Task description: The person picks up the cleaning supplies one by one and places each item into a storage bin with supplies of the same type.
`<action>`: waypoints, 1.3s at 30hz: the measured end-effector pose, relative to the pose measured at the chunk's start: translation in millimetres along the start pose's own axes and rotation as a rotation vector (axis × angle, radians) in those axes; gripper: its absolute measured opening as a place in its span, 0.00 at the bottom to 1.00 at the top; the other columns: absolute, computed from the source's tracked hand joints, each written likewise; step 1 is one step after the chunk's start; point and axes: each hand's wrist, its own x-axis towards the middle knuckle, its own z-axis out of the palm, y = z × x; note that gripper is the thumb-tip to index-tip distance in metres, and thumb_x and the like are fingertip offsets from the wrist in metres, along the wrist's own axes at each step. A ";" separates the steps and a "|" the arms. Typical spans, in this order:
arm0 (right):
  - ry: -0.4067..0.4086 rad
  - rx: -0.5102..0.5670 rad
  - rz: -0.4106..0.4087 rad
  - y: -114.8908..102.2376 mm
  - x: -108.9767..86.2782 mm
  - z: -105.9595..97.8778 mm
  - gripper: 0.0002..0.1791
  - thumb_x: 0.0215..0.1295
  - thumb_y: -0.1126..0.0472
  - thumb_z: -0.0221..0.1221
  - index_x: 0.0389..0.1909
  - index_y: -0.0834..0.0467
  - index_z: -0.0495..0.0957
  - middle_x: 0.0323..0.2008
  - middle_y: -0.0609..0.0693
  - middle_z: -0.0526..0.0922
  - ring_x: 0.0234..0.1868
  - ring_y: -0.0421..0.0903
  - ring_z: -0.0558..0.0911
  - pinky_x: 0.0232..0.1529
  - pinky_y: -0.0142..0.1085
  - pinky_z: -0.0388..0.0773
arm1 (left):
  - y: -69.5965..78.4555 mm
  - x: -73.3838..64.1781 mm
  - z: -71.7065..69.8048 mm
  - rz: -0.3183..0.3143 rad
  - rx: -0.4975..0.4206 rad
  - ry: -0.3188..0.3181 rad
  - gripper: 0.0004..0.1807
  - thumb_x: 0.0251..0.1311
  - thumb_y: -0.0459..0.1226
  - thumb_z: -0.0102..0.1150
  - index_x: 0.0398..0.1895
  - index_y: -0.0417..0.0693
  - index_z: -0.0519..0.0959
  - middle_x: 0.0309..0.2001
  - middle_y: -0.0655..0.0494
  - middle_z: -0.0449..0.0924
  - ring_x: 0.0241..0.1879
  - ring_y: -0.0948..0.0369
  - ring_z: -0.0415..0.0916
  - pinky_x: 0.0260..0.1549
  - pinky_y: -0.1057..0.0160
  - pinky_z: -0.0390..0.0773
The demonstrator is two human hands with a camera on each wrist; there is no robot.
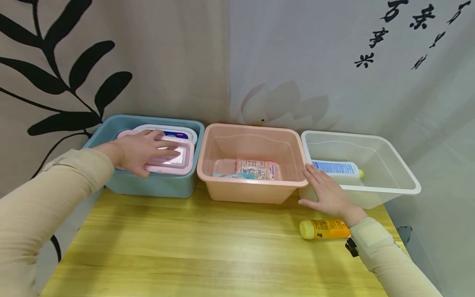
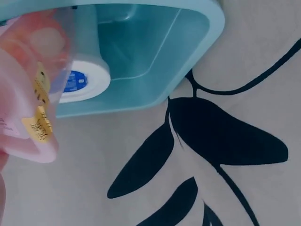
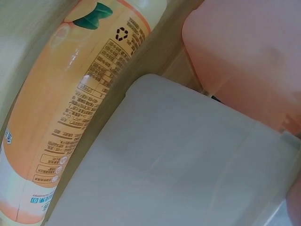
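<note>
My left hand (image 1: 142, 149) lies palm down with fingers spread across a pink lidded wipes pack (image 1: 182, 159), its thumb by the pack's near edge. The pack sits high in the blue bin (image 1: 148, 187), overlapping its front rim. Behind it is a white-lidded pack (image 1: 189, 133) with a blue label. My right hand (image 1: 328, 196) has its straight fingers at the meeting rims of the peach bin (image 1: 245, 192) and the white bin (image 1: 386, 190). Below that hand an orange bottle (image 1: 326, 229) with a yellow cap lies on its side.
All three bins stand in a row at the back of the wooden table (image 1: 208, 251). The peach bin holds a pink printed packet (image 1: 256, 169) and a blue packet (image 1: 237, 176). A white bottle (image 1: 339, 171) with a blue label lies in the white bin. A printed curtain (image 1: 178, 62) hangs behind.
</note>
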 end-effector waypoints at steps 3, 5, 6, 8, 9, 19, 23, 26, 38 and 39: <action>0.005 -0.004 -0.007 0.0 -0.3 0.1 0.53 0.53 0.36 0.59 0.71 0.64 0.52 0.72 0.62 0.51 0.72 0.60 0.53 0.69 0.53 0.54 | -0.3 1.0 1.4 -0.012 -0.001 -0.024 0.48 0.39 0.46 0.64 0.70 0.63 0.58 0.72 0.58 0.55 0.68 0.41 0.52 0.60 0.33 0.58; 0.007 -0.009 -0.010 0.2 -0.3 0.2 0.52 0.53 0.36 0.59 0.71 0.64 0.52 0.72 0.62 0.52 0.72 0.60 0.53 0.69 0.53 0.54 | -0.7 2.0 2.7 -0.024 -0.003 -0.024 0.48 0.38 0.46 0.64 0.70 0.65 0.58 0.72 0.59 0.55 0.68 0.41 0.52 0.60 0.33 0.58; 0.007 -0.013 -0.011 0.6 -0.1 0.5 0.53 0.53 0.36 0.59 0.71 0.64 0.52 0.72 0.62 0.52 0.72 0.60 0.53 0.69 0.53 0.54 | -0.9 2.6 3.8 -0.028 -0.003 -0.019 0.48 0.38 0.47 0.64 0.70 0.65 0.58 0.71 0.59 0.55 0.67 0.42 0.52 0.60 0.33 0.58; 0.005 -0.015 -0.011 1.1 0.5 0.5 0.53 0.54 0.36 0.59 0.71 0.63 0.52 0.72 0.61 0.51 0.72 0.59 0.53 0.69 0.53 0.54 | -0.9 3.9 6.1 -0.038 -0.016 0.000 0.48 0.37 0.47 0.65 0.70 0.65 0.59 0.71 0.59 0.56 0.67 0.42 0.53 0.59 0.33 0.59; 0.000 -0.014 -0.010 1.1 0.7 0.4 0.53 0.54 0.36 0.59 0.71 0.63 0.51 0.72 0.61 0.51 0.72 0.59 0.52 0.69 0.53 0.54 | -0.7 4.5 7.3 -0.042 -0.024 0.011 0.48 0.36 0.47 0.65 0.69 0.65 0.60 0.71 0.59 0.56 0.66 0.42 0.53 0.59 0.33 0.60; -0.014 -0.001 0.010 0.1 -0.9 0.2 0.53 0.54 0.37 0.59 0.72 0.62 0.50 0.73 0.60 0.49 0.73 0.59 0.51 0.70 0.51 0.52 | -1.8 16.8 20.6 -0.034 -0.110 0.062 0.50 0.34 0.45 0.65 0.69 0.61 0.59 0.70 0.54 0.55 0.64 0.42 0.53 0.59 0.32 0.56; 0.003 -0.003 0.002 0.6 -1.2 0.7 0.52 0.54 0.37 0.59 0.71 0.62 0.50 0.73 0.60 0.50 0.73 0.58 0.52 0.71 0.50 0.51 | -1.1 18.8 23.3 -0.056 -0.141 0.031 0.50 0.36 0.44 0.65 0.71 0.63 0.57 0.71 0.54 0.54 0.65 0.41 0.52 0.60 0.31 0.54; 0.002 0.000 -0.001 0.4 -0.6 0.6 0.52 0.55 0.36 0.58 0.71 0.62 0.50 0.73 0.60 0.49 0.73 0.58 0.51 0.73 0.46 0.46 | -0.7 16.7 23.6 -0.050 -0.166 0.007 0.47 0.40 0.43 0.62 0.70 0.60 0.58 0.70 0.51 0.56 0.66 0.41 0.54 0.60 0.31 0.56; -0.002 -0.001 -0.006 0.6 1.2 -0.5 0.52 0.54 0.37 0.59 0.71 0.63 0.51 0.73 0.61 0.50 0.73 0.58 0.51 0.71 0.51 0.51 | 1.0 14.1 28.6 -0.048 -0.111 0.046 0.37 0.55 0.41 0.51 0.71 0.66 0.55 0.71 0.54 0.57 0.67 0.43 0.55 0.62 0.32 0.52; -0.003 0.000 -0.007 0.5 0.9 -0.3 0.52 0.54 0.38 0.60 0.71 0.64 0.51 0.73 0.61 0.50 0.73 0.59 0.51 0.70 0.51 0.51 | 1.5 13.9 29.6 -0.049 -0.106 0.060 0.36 0.55 0.41 0.51 0.71 0.66 0.56 0.71 0.54 0.57 0.67 0.43 0.55 0.62 0.33 0.52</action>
